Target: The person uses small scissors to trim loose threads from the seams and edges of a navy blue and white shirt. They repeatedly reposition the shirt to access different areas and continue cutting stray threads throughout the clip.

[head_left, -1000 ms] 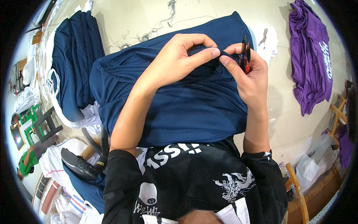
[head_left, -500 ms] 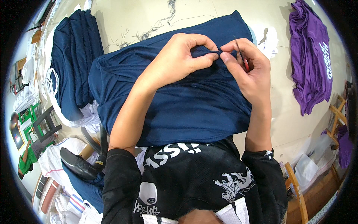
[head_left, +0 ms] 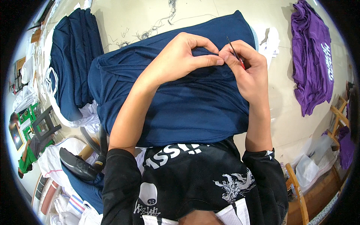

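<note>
"Across the pale surface (head_left: 279, 97), what can you count?"

"One large navy cloth (head_left: 187, 103) before the person, one stack of navy cloth (head_left: 75, 60) to its left, and one purple garment (head_left: 309, 56) well apart to its right. The stack's layers I can't number, nor the loose threads (head_left: 144, 36) beyond the large cloth; they tangle."

"And hands?"

"Two, both over the far part of the large cloth. The left hand (head_left: 182, 56) has thumb and forefinger nearly together on a small fold of it. The right hand (head_left: 247, 71) pinches right beside those fingertips; whether cloth or thread lies in that pinch, I can't tell."

"Anything else in the right?"

"One small tool (head_left: 242, 65), dark-bladed with a red part, tucked within the curled fingers, its tip pointing up and left."

"How does the large cloth look?"

"Plain dark blue and soft, creased at its left end and around the hands, smoother toward the near edge, which lies by one black shirt (head_left: 198, 176). Its far right corner comes to a point."
</note>
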The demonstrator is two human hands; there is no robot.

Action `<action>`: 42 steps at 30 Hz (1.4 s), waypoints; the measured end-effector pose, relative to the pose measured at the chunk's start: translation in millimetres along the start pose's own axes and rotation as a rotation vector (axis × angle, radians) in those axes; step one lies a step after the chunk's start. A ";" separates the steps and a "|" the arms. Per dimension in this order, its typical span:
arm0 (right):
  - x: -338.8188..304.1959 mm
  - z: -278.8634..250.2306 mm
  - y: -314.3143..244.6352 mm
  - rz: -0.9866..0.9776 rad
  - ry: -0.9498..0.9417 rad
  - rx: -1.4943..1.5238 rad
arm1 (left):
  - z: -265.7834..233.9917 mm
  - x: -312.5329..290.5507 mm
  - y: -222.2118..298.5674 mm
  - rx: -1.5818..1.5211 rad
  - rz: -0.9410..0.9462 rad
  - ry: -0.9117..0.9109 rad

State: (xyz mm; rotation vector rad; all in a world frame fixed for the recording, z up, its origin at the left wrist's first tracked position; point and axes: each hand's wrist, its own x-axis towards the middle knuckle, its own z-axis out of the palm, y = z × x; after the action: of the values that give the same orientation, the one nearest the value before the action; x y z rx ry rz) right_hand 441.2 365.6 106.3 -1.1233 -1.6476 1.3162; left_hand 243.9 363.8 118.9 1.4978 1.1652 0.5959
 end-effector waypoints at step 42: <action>14.5 -8.2 5.0 0.040 0.052 0.107 | 13.3 -4.8 -12.0 -0.210 0.142 0.028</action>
State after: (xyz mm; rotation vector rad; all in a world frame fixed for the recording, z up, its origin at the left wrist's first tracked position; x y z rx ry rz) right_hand 444.6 382.4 103.4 -1.1231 -1.5063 1.3721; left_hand 249.2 352.7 104.9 1.4030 0.9895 0.8126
